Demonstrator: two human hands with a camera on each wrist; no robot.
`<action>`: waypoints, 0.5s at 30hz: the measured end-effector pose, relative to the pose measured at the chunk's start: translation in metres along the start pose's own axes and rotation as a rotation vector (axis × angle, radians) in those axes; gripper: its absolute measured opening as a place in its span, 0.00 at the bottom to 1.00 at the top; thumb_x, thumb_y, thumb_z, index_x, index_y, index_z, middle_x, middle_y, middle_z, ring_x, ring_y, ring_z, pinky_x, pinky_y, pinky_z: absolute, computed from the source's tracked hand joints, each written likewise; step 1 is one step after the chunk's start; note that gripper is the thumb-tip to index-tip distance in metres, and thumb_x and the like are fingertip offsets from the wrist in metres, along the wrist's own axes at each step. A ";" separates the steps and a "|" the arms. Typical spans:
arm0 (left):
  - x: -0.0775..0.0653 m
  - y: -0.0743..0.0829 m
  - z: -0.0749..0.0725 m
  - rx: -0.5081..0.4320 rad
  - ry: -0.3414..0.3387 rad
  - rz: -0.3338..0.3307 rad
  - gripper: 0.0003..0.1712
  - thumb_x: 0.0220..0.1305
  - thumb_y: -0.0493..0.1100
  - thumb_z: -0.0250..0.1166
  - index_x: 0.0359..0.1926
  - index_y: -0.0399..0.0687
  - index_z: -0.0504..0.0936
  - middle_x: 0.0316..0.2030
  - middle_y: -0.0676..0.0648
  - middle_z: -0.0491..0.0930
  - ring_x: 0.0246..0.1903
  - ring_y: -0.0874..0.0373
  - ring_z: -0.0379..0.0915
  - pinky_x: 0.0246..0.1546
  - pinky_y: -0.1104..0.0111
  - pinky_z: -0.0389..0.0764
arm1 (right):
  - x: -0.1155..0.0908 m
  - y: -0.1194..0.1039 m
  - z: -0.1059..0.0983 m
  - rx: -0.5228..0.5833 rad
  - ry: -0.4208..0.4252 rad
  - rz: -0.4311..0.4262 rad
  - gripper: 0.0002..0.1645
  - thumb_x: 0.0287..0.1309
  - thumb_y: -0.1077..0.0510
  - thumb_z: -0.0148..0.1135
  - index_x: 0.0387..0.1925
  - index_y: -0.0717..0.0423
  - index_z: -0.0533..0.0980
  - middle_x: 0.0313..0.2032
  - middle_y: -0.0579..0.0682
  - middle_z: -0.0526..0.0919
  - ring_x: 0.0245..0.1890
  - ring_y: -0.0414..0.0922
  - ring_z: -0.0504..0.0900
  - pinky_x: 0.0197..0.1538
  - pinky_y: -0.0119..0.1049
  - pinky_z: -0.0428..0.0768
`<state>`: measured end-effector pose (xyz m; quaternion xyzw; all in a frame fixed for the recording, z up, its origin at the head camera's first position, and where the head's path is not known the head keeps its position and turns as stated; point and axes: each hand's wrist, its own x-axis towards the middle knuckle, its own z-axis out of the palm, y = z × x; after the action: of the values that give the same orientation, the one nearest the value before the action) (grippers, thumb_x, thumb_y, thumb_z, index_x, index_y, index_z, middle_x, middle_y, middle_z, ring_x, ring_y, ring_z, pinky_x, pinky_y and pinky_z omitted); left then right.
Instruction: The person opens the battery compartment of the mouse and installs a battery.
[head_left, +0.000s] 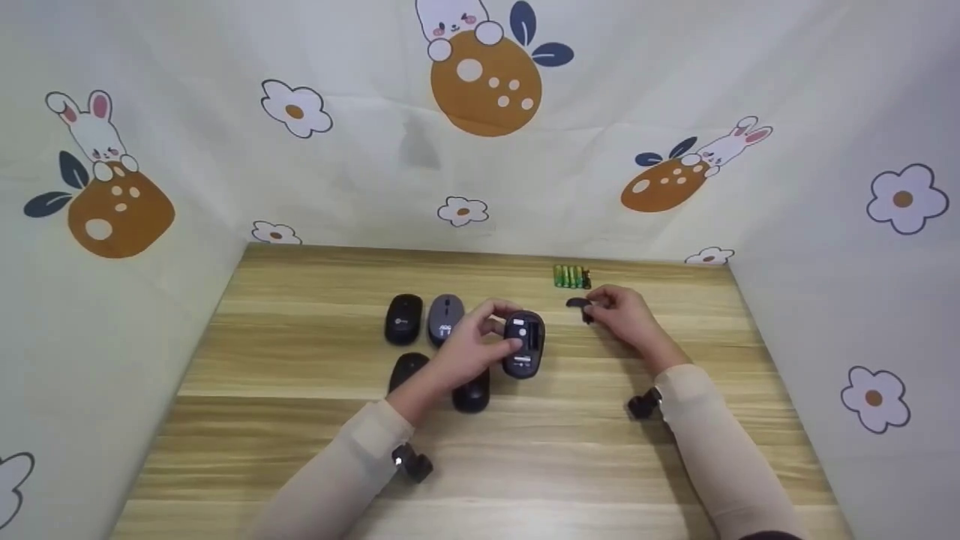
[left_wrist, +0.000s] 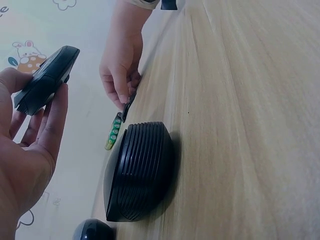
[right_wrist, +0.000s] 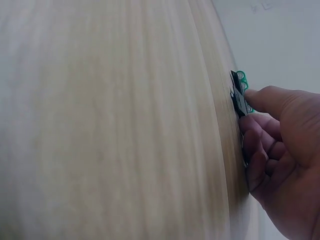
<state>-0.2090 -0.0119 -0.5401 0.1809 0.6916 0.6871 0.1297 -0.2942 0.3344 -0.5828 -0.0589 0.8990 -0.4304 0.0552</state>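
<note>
My left hand (head_left: 472,341) grips a black computer mouse (head_left: 523,345) above the table, its underside turned up and an uncovered battery slot showing. In the left wrist view the same mouse (left_wrist: 47,80) is tilted between the thumb and fingers. Farther right, my right hand (head_left: 622,315) pinches a thin black battery cover (head_left: 578,302) low over the table, just in front of several green batteries (head_left: 570,277). The right wrist view shows the cover (right_wrist: 240,102) by the thumb and forefinger; part of it is hidden by the fingers.
Left of the held mouse stand a black mouse (head_left: 403,319), a grey mouse (head_left: 445,315), and two more black mice, one at the front left (head_left: 409,367) and one under my left wrist (head_left: 471,394). A patterned cloth wall (head_left: 360,187) borders the wooden table (head_left: 555,465).
</note>
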 end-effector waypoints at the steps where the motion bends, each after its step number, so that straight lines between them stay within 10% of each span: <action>1: 0.000 0.000 0.000 0.001 0.001 0.002 0.29 0.68 0.34 0.75 0.68 0.42 0.79 0.63 0.40 0.78 0.53 0.43 0.83 0.46 0.62 0.90 | 0.000 0.000 0.000 0.001 0.002 -0.002 0.17 0.73 0.62 0.72 0.57 0.67 0.84 0.46 0.59 0.91 0.42 0.44 0.85 0.44 0.30 0.81; 15: 0.000 0.000 0.000 -0.012 -0.007 0.017 0.29 0.69 0.34 0.75 0.68 0.42 0.79 0.63 0.40 0.78 0.53 0.43 0.84 0.45 0.63 0.90 | 0.014 0.000 -0.005 -0.002 0.095 -0.019 0.22 0.75 0.60 0.70 0.63 0.67 0.79 0.43 0.57 0.85 0.41 0.47 0.82 0.44 0.30 0.79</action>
<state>-0.2095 -0.0121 -0.5400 0.1882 0.6856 0.6916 0.1273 -0.3085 0.3362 -0.5802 -0.0467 0.9005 -0.4323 0.0084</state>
